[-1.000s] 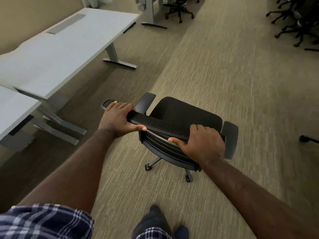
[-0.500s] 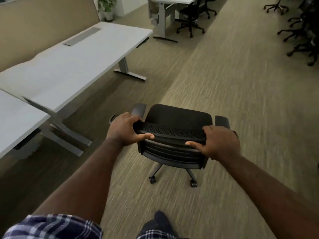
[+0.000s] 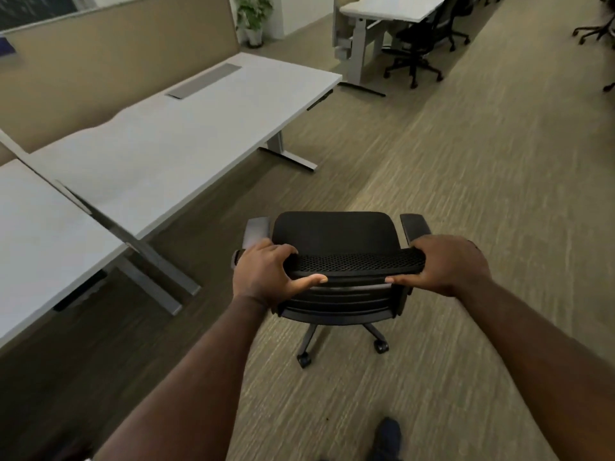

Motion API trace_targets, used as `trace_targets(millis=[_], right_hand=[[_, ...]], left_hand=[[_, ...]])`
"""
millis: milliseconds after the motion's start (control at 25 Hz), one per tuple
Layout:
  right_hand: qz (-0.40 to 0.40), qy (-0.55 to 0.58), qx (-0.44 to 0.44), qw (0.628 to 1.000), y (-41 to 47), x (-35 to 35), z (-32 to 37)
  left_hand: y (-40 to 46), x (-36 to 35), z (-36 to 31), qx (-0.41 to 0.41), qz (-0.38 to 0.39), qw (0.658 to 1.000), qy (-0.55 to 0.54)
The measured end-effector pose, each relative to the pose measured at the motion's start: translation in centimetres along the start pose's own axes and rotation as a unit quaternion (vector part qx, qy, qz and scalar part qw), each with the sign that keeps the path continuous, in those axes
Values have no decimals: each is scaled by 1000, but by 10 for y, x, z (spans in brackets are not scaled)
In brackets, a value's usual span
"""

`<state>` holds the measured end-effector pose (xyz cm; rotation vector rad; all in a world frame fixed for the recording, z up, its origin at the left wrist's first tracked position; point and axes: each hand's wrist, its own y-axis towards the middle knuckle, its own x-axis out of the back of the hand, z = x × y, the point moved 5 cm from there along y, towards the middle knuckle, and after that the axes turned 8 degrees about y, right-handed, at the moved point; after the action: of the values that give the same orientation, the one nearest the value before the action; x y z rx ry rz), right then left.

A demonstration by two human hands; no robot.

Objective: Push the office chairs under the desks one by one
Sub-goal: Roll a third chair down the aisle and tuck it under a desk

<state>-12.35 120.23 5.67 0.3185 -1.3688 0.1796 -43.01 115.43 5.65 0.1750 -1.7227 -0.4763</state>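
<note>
1. Since a second ago the office chair [image 3: 336,261] has swung round: it sat skewed to the right then, and now its backrest lies square across my view, with the seat pointing straight ahead down the carpet [image 3: 466,194].
2. My view has lifted as well, so more of the room ahead shows, including the beige partition [image 3: 100,71] behind the desks.
3. My left hand [image 3: 263,277] is closed around the left end of the mesh top edge of the backrest, fingers curled over the far side and thumb stretched along the near side.
4. My right hand [image 3: 446,264] grips the right end the same way, thumb pointing inward toward the other thumb.
5. The chair stands on the carpet in the open aisle, to the right of the desks and not under any of them. Two of its castors show below the backrest.
6. The nearest white tabletop [image 3: 173,141] lies ahead and to the left of the chair, with a grey cable cover set into its far side. The space under it is empty.
7. A second white tabletop [image 3: 40,241] sits closer to me on the far left, its metal legs near my left forearm.
8. Farther ahead another desk [image 3: 392,8] has a black chair [image 3: 416,44] tucked close beside it.
9. A potted plant [image 3: 253,15] stands by the wall beyond the partition.
10. A dark shoe [image 3: 386,437] shows at the bottom edge.
</note>
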Motion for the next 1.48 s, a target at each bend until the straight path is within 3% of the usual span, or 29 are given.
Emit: trace_targets(millis=[520,720,1480], right_hand=[[31,46,138,989,208,-28,5],[35,43,215,975,285,-37,13],[100,73,312,942,496,-73,64]], left_hand=[[83,-26,66,127,-55,985,104],[104,-43,83,220,-54,965,132],[210,-82,166,307,-35,924,223]])
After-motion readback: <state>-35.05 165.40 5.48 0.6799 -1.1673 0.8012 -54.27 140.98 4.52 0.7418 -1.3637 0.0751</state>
